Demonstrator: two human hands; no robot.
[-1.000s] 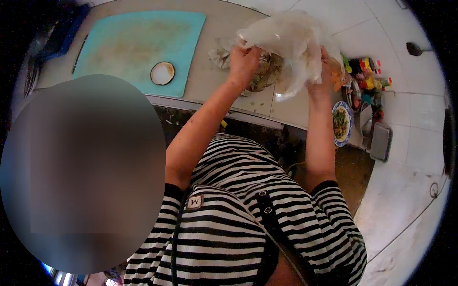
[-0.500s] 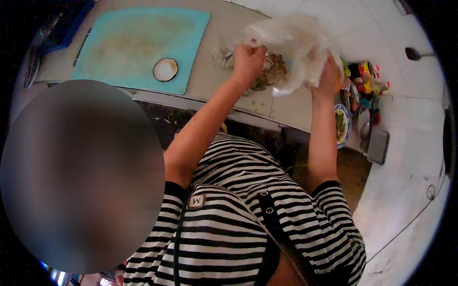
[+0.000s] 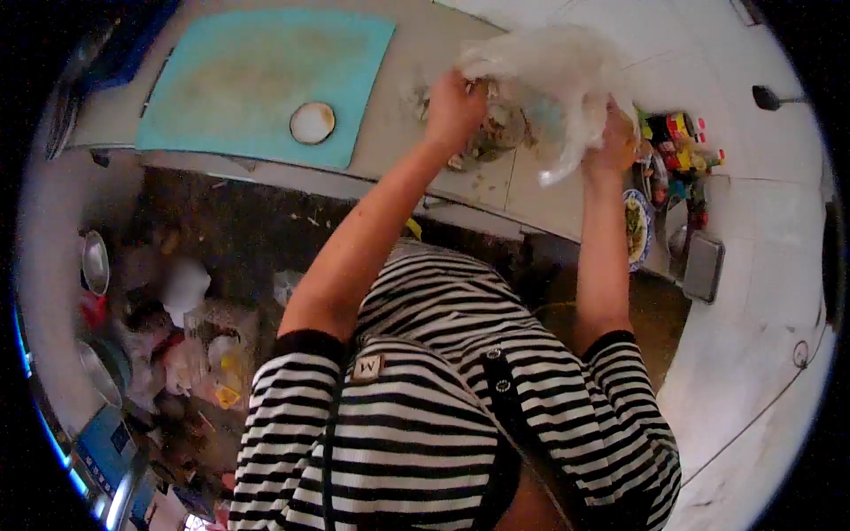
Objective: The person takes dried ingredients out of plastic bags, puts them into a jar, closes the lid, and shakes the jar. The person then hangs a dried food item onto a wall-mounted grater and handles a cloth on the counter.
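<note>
A crumpled, see-through plastic bag is stretched between my two hands above the counter. My left hand pinches its left side, with the fingers closed. My right hand grips the bag's right side. Below and between the hands lies a brownish heap, partly behind the left hand and the bag; what it is made of is too blurred to tell. Small crumbs lie on the counter in front of it.
To the left lies a turquoise cutting board with a small round white dish on it. On the right are a blue-rimmed plate of food, several bottles and a grey tray. A white tiled wall stands beyond.
The bag's hanging edge has shifted a little right, and the heap beneath looks different. The large blurred round shape at lower left is gone, showing the floor and clutter there.
</note>
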